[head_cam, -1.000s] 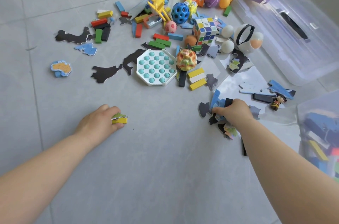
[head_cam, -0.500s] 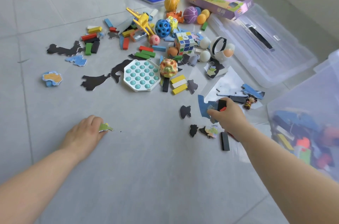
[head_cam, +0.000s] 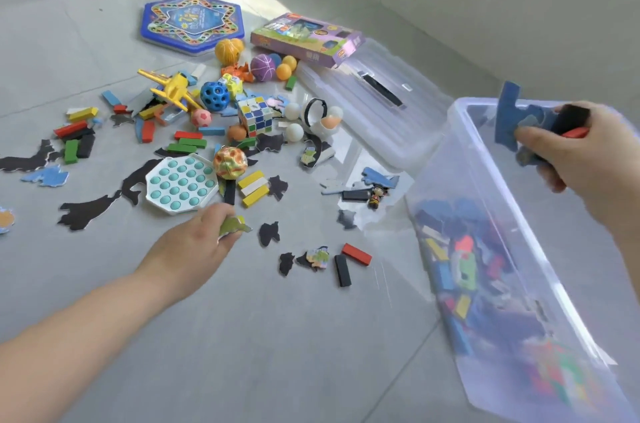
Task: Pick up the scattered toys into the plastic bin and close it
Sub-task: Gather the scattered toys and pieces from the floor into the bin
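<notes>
The right hand (head_cam: pixel 585 148) is raised over the open top of the clear plastic bin (head_cam: pixel 491 214), clenched around a bunch of pieces: a blue puzzle piece (head_cam: pixel 507 116) sticks up from its fingers, with a black block (head_cam: pixel 571 117) and a sliver of a red one tucked behind it. The bin stands on the grey floor (head_cam: pixel 277 336) directly under that hand, with a blurred heap of coloured blocks and dark puzzle pieces showing through its wall. The bin's lid (head_cam: pixel 374 110) lies flat on the floor beyond the bin, to the left of the right hand.

The left hand (head_cam: pixel 197 242) is low over the floor, pinching a small green-and-yellow puzzle piece (head_cam: pixel 233 226) between thumb and fingertips. Just beyond its knuckles lies a white pop toy with teal bubbles (head_cam: pixel 180 185), and touching that toy's far right edge a crinkled orange ball (head_cam: pixel 230 162). To the right of the left hand, between the two hands, lie black puzzle silhouettes, a red block (head_cam: pixel 356 253) and a black block (head_cam: pixel 342 270). Farther off past the left hand lie a yellow toy plane (head_cam: pixel 173 91), a puzzle cube (head_cam: pixel 255 116), a blue holed ball (head_cam: pixel 214 96) and a hexagonal game board (head_cam: pixel 192 24).
</notes>
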Demonstrator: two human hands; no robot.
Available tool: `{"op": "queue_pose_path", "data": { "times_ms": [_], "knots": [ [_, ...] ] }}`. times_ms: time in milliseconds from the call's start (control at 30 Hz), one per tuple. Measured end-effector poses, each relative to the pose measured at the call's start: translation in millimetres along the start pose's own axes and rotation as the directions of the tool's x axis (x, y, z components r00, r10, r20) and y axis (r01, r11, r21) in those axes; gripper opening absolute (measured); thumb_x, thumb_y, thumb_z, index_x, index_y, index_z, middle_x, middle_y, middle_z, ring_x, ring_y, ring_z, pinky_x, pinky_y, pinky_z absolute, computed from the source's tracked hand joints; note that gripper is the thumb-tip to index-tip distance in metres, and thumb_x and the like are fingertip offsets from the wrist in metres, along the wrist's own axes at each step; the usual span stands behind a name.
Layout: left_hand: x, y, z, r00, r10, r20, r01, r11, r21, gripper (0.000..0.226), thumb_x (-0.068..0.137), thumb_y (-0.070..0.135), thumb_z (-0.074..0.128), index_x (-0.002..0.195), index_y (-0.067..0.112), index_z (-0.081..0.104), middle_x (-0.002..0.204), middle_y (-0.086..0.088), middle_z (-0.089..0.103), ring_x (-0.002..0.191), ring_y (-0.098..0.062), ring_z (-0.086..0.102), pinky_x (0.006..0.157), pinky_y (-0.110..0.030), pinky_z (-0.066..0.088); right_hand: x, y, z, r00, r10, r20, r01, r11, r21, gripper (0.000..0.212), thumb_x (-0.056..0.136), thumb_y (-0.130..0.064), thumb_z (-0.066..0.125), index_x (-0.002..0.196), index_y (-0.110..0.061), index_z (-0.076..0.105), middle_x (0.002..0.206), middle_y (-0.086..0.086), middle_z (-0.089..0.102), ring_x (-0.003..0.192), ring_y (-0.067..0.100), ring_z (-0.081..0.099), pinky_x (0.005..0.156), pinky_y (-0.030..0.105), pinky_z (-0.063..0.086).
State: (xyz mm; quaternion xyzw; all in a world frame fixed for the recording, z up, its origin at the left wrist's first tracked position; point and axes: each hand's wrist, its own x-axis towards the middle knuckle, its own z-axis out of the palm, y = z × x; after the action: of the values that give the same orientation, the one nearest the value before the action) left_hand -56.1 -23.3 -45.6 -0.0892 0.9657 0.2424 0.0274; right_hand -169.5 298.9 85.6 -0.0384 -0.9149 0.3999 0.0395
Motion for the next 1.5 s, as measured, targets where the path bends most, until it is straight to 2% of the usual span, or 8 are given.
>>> {"op": "queue_pose_path", "data": {
  "times_ms": [233,433,667,800,933,1100,1300,1500],
  "knots": [
    [40,157,10,0.829,0.55,-0.099,-0.554,0.832,-0.023,0.054,0.077,0.053,0.026,0.115,0.019,0.045,0.109,-0.007,0.054,0.099,-0.029,0.053,0.071,-0.027,0.03,-22,118,-38,0.835,0.498,0.235,-0.418,0.851,-0.316,0.023,0.084,-0.008,0.06,0.064,-0.008,0.05,0.038,0.002,0.051,0.028,0.013,0.035,0.027,0.012,0.027],
    [81,290,49,0.812,0.574,-0.109,-0.583,0.805,-0.106,0.042,0.09,0.028,0.049,0.129,0.013,0.039,0.129,-0.008,0.039,0.12,-0.024,0.038,0.092,-0.025,0.024,-23,148,-37,0.71,0.581,0.399,-0.369,0.789,-0.491,0.02,0.084,-0.014,0.059,0.068,-0.012,0.048,0.055,0.003,0.05,0.045,0.017,0.042,0.04,0.019,0.038],
    [79,326,86,0.823,0.513,0.245,-0.551,0.826,0.12,0.051,0.094,0.029,0.041,0.141,0.016,0.025,0.149,-0.002,0.024,0.136,-0.02,0.023,0.11,-0.028,0.014,-2,161,-52,0.746,0.532,0.401,-0.289,0.801,-0.524,0.042,0.083,-0.026,0.063,0.117,-0.004,0.051,0.109,0.014,0.06,0.1,0.028,0.058,0.084,0.033,0.045],
    [68,324,87,0.806,0.589,-0.065,-0.585,0.808,0.073,0.03,0.087,0.018,0.041,0.098,0.006,0.066,0.105,-0.012,0.065,0.101,-0.029,0.06,0.09,-0.028,0.023,-1,155,-52,0.868,0.414,0.272,-0.312,0.884,-0.349,0.035,0.088,-0.014,0.054,0.122,-0.006,0.052,0.12,0.013,0.06,0.103,0.028,0.056,0.081,0.029,0.043],
    [55,317,81,0.922,0.329,-0.204,-0.357,0.926,-0.124,0.035,0.078,0.028,0.037,0.089,0.005,0.062,0.093,-0.011,0.062,0.089,-0.03,0.058,0.079,-0.026,0.023,-12,135,-45,0.954,0.242,0.175,-0.233,0.97,-0.073,0.017,0.088,-0.005,0.053,0.102,-0.008,0.062,0.092,0.005,0.06,0.091,0.024,0.056,0.065,0.017,0.031],
    [57,265,36,0.969,0.247,-0.02,-0.203,0.743,-0.638,0.018,0.088,0.024,0.054,0.103,0.017,0.049,0.089,0.011,0.048,0.074,0.001,0.05,0.066,-0.003,0.037,-18,84,-50,1.0,-0.007,-0.028,0.012,0.983,0.183,0.023,0.084,-0.007,0.059,0.076,-0.028,0.061,0.07,-0.01,0.066,0.062,-0.001,0.06,0.052,-0.001,0.043],
    [74,81,-1,0.871,0.221,0.44,-0.236,0.972,-0.021,0.013,0.091,0.021,0.049,0.098,0.022,0.06,0.082,0.017,0.05,0.088,-0.008,0.051,0.074,-0.016,0.039,-24,8,9,0.971,-0.234,0.051,0.207,0.929,0.307,0.018,0.062,-0.041,0.052,0.069,-0.055,0.061,0.066,-0.035,0.064,0.064,-0.012,0.061,0.067,0.0,0.045],
    [72,-63,27,0.908,-0.091,0.409,0.067,0.995,0.072,0.017,0.09,0.017,0.049,0.086,0.034,0.047,0.095,0.006,0.054,0.087,-0.012,0.052,0.084,-0.026,0.043,-13,10,144,0.82,-0.067,0.568,0.286,0.908,-0.307,0.023,0.09,-0.015,0.051,0.109,-0.026,0.06,0.096,-0.017,0.055,0.083,-0.005,0.052,0.068,0.011,0.033]
  ]
}}
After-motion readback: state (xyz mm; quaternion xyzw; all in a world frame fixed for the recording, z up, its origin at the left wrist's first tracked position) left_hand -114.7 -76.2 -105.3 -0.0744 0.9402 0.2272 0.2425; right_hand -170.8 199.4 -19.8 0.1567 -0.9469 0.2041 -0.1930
